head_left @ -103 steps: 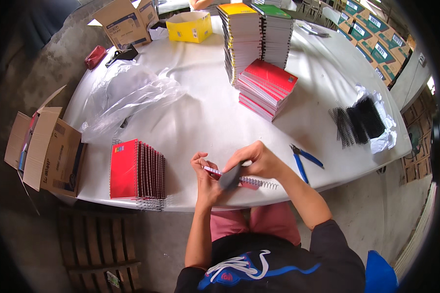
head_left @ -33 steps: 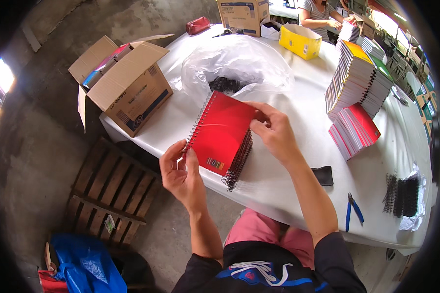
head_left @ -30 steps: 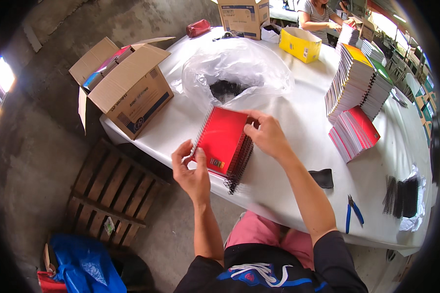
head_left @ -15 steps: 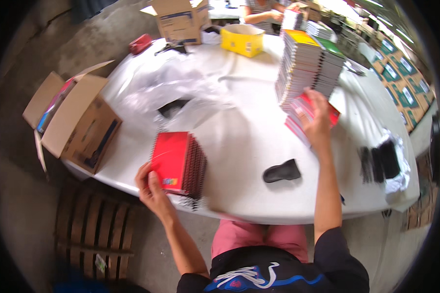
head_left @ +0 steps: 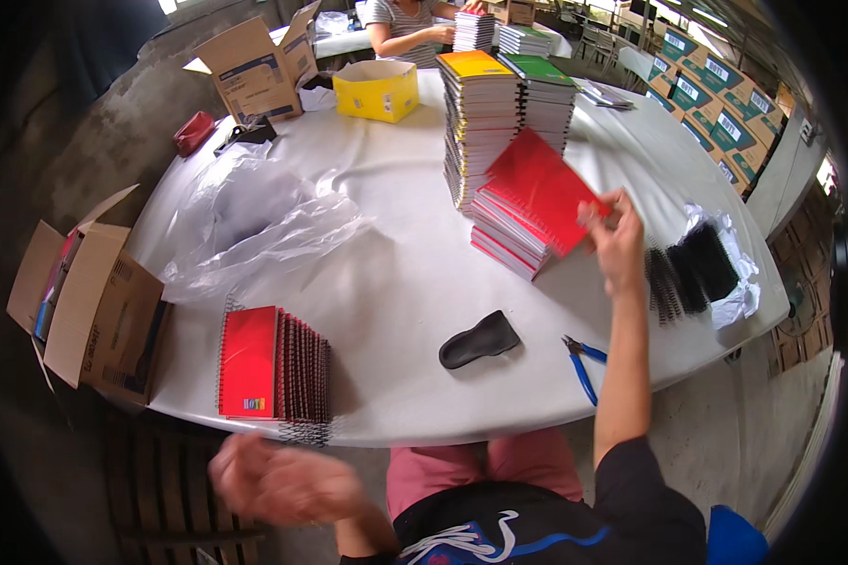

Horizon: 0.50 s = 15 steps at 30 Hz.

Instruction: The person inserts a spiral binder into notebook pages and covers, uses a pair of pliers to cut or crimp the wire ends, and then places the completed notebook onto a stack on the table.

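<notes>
My right hand (head_left: 614,240) pinches the lower right corner of a red-covered notebook (head_left: 542,188) and holds it tilted. Beneath it is a small pile of red-covered notebooks (head_left: 509,235) with white page edges. My left hand (head_left: 287,480) is smeared by motion, just off the table's front edge; its fingers cannot be read. The nearest thing to it is a stack of red spiral notebooks (head_left: 250,363) with black coils along the sides. Between the two groups lies a black, curved flat piece (head_left: 481,341). Blue-handled pliers (head_left: 580,372) rest beside my right forearm.
Tall notebook stacks with yellow (head_left: 481,64) and green (head_left: 537,69) covers stand behind. Black coils (head_left: 697,268) lie at right. Clear plastic (head_left: 254,221), a yellow box (head_left: 375,94) and open cartons (head_left: 113,320) line the left and back. Another person (head_left: 405,33) works beyond the table.
My left hand has come off the red spiral stack, moving down toward me. My right hand has raised a red-covered notebook at its corner. The view has shifted, and the pliers show more fully.
</notes>
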Available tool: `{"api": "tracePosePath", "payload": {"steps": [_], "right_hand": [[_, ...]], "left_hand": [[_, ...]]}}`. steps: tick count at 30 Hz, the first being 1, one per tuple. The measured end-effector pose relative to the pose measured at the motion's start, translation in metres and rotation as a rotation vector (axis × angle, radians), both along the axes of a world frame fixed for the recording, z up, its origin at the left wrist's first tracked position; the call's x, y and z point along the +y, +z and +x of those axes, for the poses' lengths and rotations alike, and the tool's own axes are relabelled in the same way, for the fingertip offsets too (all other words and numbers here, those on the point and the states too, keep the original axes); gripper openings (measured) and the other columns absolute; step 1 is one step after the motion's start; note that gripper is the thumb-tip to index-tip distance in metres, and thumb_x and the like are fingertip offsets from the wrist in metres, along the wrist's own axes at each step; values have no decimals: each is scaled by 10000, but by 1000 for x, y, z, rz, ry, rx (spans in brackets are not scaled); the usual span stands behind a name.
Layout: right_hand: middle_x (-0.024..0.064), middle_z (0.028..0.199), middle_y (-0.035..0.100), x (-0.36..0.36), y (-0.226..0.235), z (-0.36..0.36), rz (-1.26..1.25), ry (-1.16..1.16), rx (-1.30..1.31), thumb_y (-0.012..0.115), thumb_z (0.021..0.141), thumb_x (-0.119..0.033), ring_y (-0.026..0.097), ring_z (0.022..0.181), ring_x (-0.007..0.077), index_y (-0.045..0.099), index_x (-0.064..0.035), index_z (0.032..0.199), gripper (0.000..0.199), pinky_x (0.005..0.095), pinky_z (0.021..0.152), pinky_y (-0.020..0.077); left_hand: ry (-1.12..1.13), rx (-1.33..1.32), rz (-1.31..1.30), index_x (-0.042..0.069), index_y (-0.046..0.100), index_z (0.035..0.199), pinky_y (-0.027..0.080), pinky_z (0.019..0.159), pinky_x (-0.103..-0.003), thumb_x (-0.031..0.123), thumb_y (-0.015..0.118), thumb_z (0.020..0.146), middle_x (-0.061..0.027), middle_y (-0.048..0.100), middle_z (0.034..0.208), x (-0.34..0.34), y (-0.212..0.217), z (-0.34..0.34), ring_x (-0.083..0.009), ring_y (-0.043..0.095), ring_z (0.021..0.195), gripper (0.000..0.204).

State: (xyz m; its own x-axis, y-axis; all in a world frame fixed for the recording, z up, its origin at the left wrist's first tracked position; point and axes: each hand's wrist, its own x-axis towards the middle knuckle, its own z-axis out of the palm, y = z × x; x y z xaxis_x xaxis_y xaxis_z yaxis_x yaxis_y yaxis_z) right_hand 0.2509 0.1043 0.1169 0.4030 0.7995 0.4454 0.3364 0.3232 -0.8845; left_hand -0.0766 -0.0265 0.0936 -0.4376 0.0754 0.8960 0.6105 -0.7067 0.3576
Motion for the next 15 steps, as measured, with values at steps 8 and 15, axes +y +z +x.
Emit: {"api": "tracePosePath", "payload": {"steps": [8, 15], "right_hand": [[89, 1013, 602, -96, -82, -63, -78, 436, -86, 684, 810, -60, 611, 869, 153, 521, -52, 1049, 290, 268, 747, 491], [166, 1133, 538, -49, -103, 164, -686, -729, -916, 634, 823, -206, 525, 1053, 366, 523, -76, 1191, 406, 459, 891, 436]], "left_hand": [[-877, -591, -836, 30, 494, 1202, 449, 835, -276, 145, 600, 910, -42, 622, 1044, 34, -61, 88, -122, 572, 946, 331], [-252, 1097, -1270, 90, 550, 892, -10, 989, -712, 22, 599, 732, -13, 587, 973, 23, -30, 57, -222, 504, 1113, 180]]}}
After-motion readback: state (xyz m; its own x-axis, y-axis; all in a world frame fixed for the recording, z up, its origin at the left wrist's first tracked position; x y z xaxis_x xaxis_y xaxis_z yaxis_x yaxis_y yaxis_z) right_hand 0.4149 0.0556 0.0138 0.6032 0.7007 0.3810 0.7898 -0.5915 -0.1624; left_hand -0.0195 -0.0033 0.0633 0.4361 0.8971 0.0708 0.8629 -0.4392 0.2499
